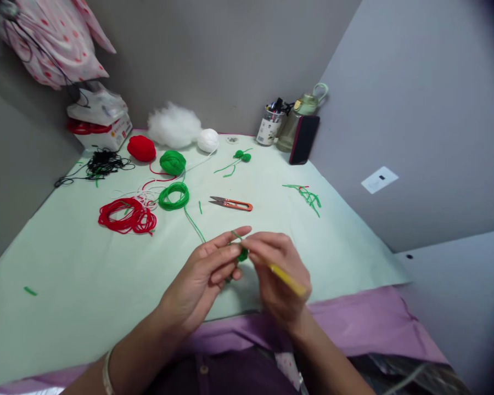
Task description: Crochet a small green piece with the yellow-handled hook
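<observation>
Near the front of the table, my left hand (208, 269) pinches a small green crochet piece (242, 254) between thumb and fingers. A strand of green yarn (195, 224) runs from this hand back toward a green yarn coil (173, 196). My right hand (280, 269) grips a crochet hook by its yellow handle (287, 278). The hook's tip meets the green piece and is mostly hidden by my fingers. Beyond both hands lie orange-handled thread snips (231, 204).
At the left are a red yarn coil (127, 215) and black yarn (102, 164). Behind sit a red ball (141, 148), green ball (173, 162), white ball (208, 140) and stuffing (175, 125). A phone (305, 140) leans by a bottle (292, 123). Green scraps (307, 198) lie right.
</observation>
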Motion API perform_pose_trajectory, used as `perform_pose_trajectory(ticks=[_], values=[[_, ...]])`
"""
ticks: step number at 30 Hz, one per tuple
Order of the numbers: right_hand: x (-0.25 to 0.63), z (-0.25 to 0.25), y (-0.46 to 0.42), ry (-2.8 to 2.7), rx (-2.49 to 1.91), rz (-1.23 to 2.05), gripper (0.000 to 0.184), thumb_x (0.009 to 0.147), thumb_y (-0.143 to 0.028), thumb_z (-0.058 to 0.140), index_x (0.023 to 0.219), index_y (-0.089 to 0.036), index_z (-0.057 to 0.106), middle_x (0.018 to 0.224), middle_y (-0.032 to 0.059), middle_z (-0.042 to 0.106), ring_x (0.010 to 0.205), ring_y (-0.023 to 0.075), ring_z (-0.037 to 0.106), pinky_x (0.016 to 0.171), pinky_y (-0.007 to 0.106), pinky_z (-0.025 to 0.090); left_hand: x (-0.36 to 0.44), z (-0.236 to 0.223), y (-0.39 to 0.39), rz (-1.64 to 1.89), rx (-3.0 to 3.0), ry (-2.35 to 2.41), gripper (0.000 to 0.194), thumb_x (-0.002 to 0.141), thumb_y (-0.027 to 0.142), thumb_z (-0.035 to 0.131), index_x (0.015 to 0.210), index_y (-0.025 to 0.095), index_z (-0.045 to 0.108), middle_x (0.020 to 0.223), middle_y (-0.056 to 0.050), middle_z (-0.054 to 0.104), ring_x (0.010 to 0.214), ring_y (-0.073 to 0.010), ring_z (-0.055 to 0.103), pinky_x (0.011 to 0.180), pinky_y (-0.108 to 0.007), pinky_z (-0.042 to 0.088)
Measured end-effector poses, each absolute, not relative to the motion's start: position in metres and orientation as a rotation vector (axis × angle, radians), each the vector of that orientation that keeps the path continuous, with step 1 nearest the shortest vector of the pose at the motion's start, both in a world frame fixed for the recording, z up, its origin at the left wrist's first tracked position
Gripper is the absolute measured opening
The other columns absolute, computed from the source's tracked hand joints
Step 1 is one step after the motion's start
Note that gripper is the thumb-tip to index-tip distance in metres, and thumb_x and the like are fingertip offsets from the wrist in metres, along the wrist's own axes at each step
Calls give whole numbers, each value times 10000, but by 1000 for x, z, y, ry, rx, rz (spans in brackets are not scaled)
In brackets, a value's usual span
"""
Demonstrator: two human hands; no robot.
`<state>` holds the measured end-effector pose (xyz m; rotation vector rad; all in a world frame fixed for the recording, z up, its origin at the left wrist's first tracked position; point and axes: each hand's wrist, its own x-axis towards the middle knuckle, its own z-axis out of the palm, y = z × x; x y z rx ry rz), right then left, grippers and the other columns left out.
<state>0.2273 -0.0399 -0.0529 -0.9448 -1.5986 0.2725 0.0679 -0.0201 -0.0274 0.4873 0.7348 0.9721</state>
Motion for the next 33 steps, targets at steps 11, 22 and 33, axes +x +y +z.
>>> perform_pose_trajectory(ticks=[11,22,33], values=[[228,-52,-30,-1209,-817,933,135,1038,-285,705,1026,-262,837,956,37,806,772,150,701,703,288,583,65,-31,-21,1060,727,845,328,770,303,953,1092,276,892,895,-20,719,881,-174,631,859,-286,481],[232,-46,-33,-1227,-809,938,198,1081,-319,630,985,-220,772,936,45,799,752,157,724,726,312,614,61,-33,-22,1079,787,894,263,824,317,918,1086,315,894,872,7,667,840,-144,573,806,-249,454],[234,-42,-45,-1686,-857,384,230,1074,-109,530,1132,-225,720,998,79,787,963,214,759,825,369,638,57,-43,-23,1139,940,974,244,868,280,891,1107,330,885,848,19,665,844,-126,583,815,-209,480]])
